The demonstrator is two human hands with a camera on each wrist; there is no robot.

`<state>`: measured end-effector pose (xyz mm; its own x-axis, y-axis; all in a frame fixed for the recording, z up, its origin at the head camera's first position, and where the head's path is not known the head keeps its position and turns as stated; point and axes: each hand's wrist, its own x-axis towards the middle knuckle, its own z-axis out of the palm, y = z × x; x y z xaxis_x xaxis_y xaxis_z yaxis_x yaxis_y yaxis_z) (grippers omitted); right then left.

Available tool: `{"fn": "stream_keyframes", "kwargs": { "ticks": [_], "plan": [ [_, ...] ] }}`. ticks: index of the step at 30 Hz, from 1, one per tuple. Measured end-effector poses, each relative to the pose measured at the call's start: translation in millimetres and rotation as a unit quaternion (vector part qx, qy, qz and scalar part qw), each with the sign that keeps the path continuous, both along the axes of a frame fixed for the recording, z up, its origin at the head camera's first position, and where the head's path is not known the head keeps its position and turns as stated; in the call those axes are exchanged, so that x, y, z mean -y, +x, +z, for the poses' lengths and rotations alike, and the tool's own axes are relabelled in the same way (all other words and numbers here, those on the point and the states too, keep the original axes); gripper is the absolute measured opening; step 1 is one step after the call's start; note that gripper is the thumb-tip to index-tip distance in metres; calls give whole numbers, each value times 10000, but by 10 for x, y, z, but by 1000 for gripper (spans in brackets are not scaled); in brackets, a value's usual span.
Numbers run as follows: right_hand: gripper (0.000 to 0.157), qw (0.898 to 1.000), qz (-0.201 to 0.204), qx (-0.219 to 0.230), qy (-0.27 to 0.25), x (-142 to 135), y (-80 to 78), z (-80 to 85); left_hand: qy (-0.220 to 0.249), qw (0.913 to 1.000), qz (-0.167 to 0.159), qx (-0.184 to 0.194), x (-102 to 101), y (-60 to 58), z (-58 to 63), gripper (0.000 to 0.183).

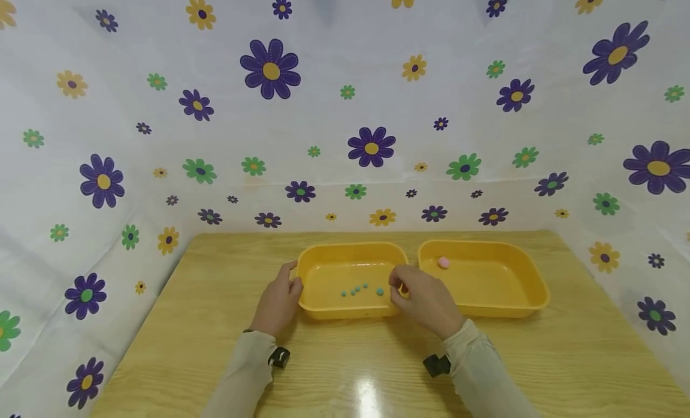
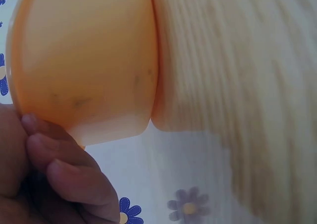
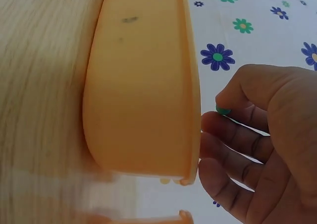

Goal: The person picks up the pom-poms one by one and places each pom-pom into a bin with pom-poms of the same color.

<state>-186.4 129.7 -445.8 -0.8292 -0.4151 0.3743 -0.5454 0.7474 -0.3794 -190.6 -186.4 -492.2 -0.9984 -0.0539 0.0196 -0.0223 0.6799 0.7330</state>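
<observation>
Two yellow plastic trays stand side by side. In the left tray (image 1: 334, 313) lie several small teal balls (image 1: 380, 291), one a little larger than the others. My left hand (image 1: 277, 301) grips this tray's left end, its curled fingers (image 2: 74, 182) at the rim in the left wrist view. Over the tray's right end, my right hand (image 1: 428, 298) pinches a small green ball (image 3: 223, 110) between thumb and index finger; the fingers hide most of it. A pink ball (image 1: 443, 262) sits in the right tray (image 1: 525, 310), near its back left corner.
The trays rest on a wood-grain table (image 1: 215, 274). White flower-print cloth (image 1: 323, 118) rises behind the table and along both sides. A dark strap device (image 1: 279, 357) is on the left wrist, another (image 1: 436, 365) on the right.
</observation>
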Motion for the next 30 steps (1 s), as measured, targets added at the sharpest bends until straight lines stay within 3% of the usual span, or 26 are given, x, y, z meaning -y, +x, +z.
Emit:
{"fn": "stream_keyframes", "kwargs": {
  "ticks": [4, 8, 15, 19, 22, 26, 30],
  "plan": [
    [9, 9999, 107, 77, -44, 25, -130, 113, 3, 10000, 7, -38, -9, -17, 39, 49],
    [6, 9990, 269, 354, 51, 88, -364, 317, 49, 10000, -15, -40, -10, -32, 66, 50],
    [5, 9877, 639, 1186, 796, 383, -822, 536, 31, 10000, 53, -58, 54, -23, 31, 49],
    [5, 9716, 635, 1770, 1435, 533, -1068, 504, 95, 10000, 28, 4, 62, -17, 37, 50],
    [3, 9556, 779, 2038, 1983, 618, -1270, 384, 78, 10000, 31, 23, 54, -18, 40, 50],
    [4, 9334, 1083, 2289, 2543, 762, -1364, 287, 41, 10000, 28, 47, 31, -13, 44, 50],
    [19, 9067, 1197, 2719, 2995, 913, -1355, 161, 98, 9999, 2, 97, 2, -1, 52, 50]
  ]
}}
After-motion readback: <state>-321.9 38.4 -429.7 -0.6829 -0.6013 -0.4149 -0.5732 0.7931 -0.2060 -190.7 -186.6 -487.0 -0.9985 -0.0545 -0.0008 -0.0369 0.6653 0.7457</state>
